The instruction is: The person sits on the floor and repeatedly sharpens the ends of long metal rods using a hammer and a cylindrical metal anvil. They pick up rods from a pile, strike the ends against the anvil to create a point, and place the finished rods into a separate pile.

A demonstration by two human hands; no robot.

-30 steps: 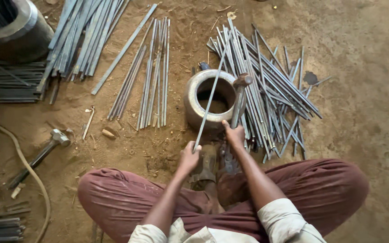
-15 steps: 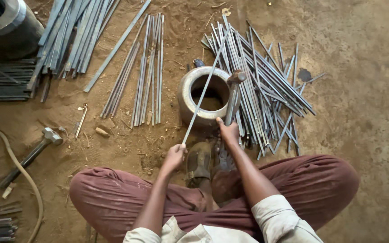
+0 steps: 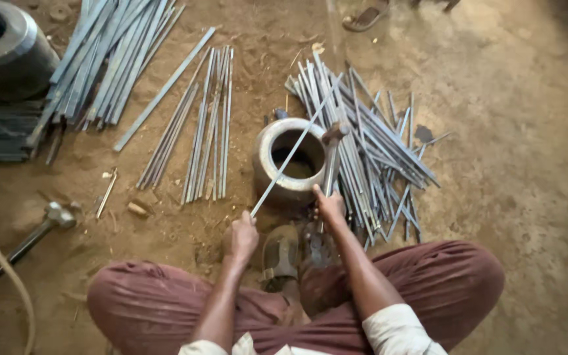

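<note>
A: Head view: what differs from half a second back?

B: Little in the grip. The left hand (image 3: 241, 236) still has its fingers curled shut around the near end of a thin metal rod (image 3: 292, 152), and the rod still slants up and to the right across the mouth of the metal ring (image 3: 288, 161) on the dirt floor. The right hand (image 3: 330, 205) stays clamped on the handle of a hammer (image 3: 332, 158), whose head sits at the ring's right rim. The whole scene sits a bit lower and to the right in the picture than before.

A: And what is hard to see?

B: The rod's far end blurs into the fan of loose rods (image 3: 369, 151) behind the ring. Whether the hammer head touches the rim, I cannot tell. The sandalled feet (image 3: 283, 253) are partly hidden by the forearms. A second hammer (image 3: 31, 240) at left and the dark cylinder (image 3: 1, 52) at top left are cut off by the edge
</note>
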